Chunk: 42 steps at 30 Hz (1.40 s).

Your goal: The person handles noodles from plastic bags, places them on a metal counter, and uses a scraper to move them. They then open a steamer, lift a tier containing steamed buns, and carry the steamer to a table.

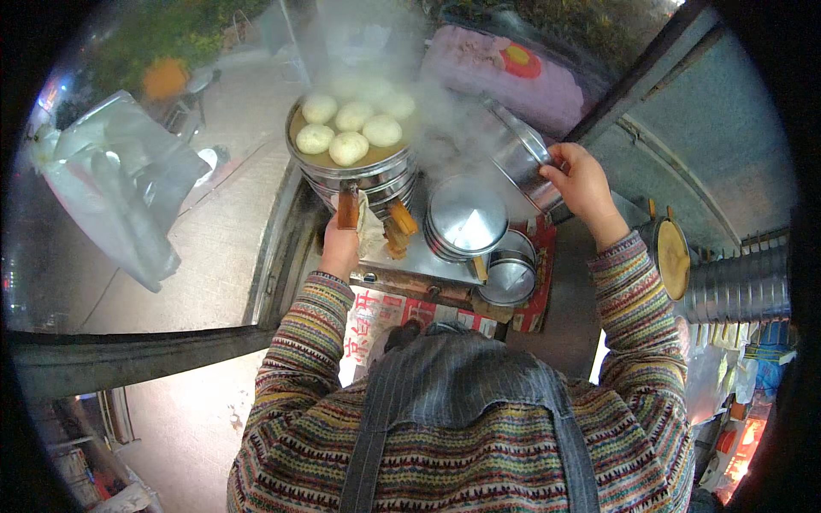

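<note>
My left hand [340, 247] grips the wooden handle [348, 210] of the top tier of a stacked metal steamer [359, 176]. A pale cloth [371, 224] is bunched at that hand, beside the handle. Several round white buns [348, 149] sit uncovered on the steamer's top tier, with thick steam over the far ones. To the right, my right hand [580, 183] pinches the rim of a round metal steamer piece [519, 154], held tilted on its side. Steam hides part of it, so I cannot tell whether it is a lid or a tier.
A shorter steamer stack with a conical metal lid [467, 215] stands on the metal stove top, right of the buns. Lower down is another lidded metal pot [510, 279]. Clear plastic bags [122, 186] hang at left. Stacked metal steamer tiers [737, 285] are at far right.
</note>
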Each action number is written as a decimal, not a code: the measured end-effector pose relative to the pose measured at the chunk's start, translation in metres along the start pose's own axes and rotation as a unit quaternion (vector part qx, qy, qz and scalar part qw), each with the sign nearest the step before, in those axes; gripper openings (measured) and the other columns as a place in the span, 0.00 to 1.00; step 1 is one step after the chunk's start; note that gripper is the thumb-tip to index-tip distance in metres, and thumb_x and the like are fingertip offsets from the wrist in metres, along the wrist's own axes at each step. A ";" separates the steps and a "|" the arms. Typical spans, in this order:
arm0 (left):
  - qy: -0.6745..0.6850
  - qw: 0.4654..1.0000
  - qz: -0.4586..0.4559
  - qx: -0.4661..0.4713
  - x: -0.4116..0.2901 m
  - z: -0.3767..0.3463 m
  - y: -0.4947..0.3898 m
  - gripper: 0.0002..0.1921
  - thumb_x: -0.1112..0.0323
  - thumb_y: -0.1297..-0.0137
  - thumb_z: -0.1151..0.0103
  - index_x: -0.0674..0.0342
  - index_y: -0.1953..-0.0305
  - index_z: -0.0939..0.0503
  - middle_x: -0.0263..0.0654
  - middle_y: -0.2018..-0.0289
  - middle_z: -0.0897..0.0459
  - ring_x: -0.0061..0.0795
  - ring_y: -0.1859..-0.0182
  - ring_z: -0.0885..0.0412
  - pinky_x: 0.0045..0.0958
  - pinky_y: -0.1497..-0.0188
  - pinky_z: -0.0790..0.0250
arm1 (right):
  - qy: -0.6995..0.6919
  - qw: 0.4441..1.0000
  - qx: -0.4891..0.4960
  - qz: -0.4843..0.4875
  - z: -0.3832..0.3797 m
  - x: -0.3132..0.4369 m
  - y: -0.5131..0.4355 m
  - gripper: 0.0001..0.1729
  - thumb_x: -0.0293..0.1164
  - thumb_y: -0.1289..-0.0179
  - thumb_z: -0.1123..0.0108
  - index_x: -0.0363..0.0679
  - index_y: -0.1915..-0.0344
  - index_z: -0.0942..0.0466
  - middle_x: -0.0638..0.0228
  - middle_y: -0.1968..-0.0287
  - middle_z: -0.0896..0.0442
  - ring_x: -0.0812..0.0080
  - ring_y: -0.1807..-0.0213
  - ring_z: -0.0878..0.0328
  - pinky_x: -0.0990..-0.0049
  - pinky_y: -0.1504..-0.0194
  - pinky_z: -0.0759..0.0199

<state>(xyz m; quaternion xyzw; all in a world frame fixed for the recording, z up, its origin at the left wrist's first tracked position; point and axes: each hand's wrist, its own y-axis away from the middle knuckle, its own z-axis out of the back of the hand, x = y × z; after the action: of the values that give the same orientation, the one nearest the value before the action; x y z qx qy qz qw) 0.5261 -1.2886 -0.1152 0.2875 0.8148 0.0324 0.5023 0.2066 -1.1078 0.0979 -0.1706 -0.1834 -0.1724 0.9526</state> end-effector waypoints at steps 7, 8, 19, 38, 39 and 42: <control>0.026 0.999 -0.010 -0.032 -0.002 -0.008 0.004 0.19 0.55 0.31 0.48 0.65 0.50 0.24 0.32 0.60 0.19 0.23 0.61 0.22 0.27 0.58 0.30 | -0.025 1.000 0.018 0.006 -0.007 -0.026 0.025 0.17 0.30 0.51 0.31 0.37 0.61 0.23 0.56 0.64 0.21 0.57 0.65 0.22 0.66 0.63 0.28; 0.021 0.999 -0.003 -0.036 -0.004 -0.010 0.004 0.19 0.55 0.31 0.48 0.65 0.50 0.24 0.32 0.60 0.19 0.23 0.61 0.22 0.27 0.58 0.30 | -0.017 1.000 0.020 -0.012 -0.008 -0.028 0.025 0.17 0.30 0.51 0.31 0.37 0.61 0.23 0.56 0.64 0.21 0.57 0.65 0.22 0.66 0.63 0.28; -0.498 0.841 -0.200 -0.069 -0.020 -0.021 0.031 0.34 0.42 0.32 0.53 0.68 0.39 0.34 0.41 0.54 0.22 0.29 0.56 0.25 0.29 0.52 0.31 | -0.087 0.995 0.033 0.027 -0.017 -0.048 0.028 0.15 0.30 0.47 0.33 0.36 0.63 0.25 0.62 0.68 0.22 0.66 0.69 0.24 0.70 0.67 0.31; -0.562 0.753 -0.307 -0.149 0.002 0.042 0.215 0.29 0.75 0.37 0.47 0.67 0.35 0.42 0.47 0.36 0.39 0.38 0.34 0.39 0.36 0.33 0.41 | -0.074 0.965 0.133 0.215 -0.046 -0.016 -0.030 0.15 0.32 0.46 0.37 0.40 0.59 0.24 0.56 0.62 0.22 0.52 0.58 0.24 0.60 0.57 0.30; -0.515 0.794 -0.280 -0.163 0.005 0.041 0.233 0.30 0.75 0.38 0.46 0.67 0.35 0.42 0.47 0.37 0.38 0.38 0.34 0.38 0.35 0.35 0.39 | -0.085 0.955 0.092 0.268 -0.055 -0.005 -0.040 0.14 0.32 0.45 0.37 0.41 0.59 0.24 0.57 0.62 0.21 0.52 0.57 0.24 0.60 0.57 0.30; -0.263 0.914 -0.208 -0.230 0.006 0.034 0.280 0.32 0.70 0.42 0.39 0.67 0.37 0.40 0.47 0.39 0.35 0.40 0.37 0.35 0.37 0.38 0.36 | 0.006 0.931 0.083 0.354 -0.095 0.030 -0.067 0.12 0.31 0.42 0.43 0.43 0.57 0.22 0.61 0.60 0.20 0.56 0.54 0.23 0.59 0.55 0.29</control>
<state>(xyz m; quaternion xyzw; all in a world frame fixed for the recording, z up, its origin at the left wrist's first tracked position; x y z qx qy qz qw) 0.6748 -1.0608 -0.0417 -0.0138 0.6644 0.0366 0.7463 0.2344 -1.2120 0.0449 -0.1433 -0.1192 0.1910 0.9637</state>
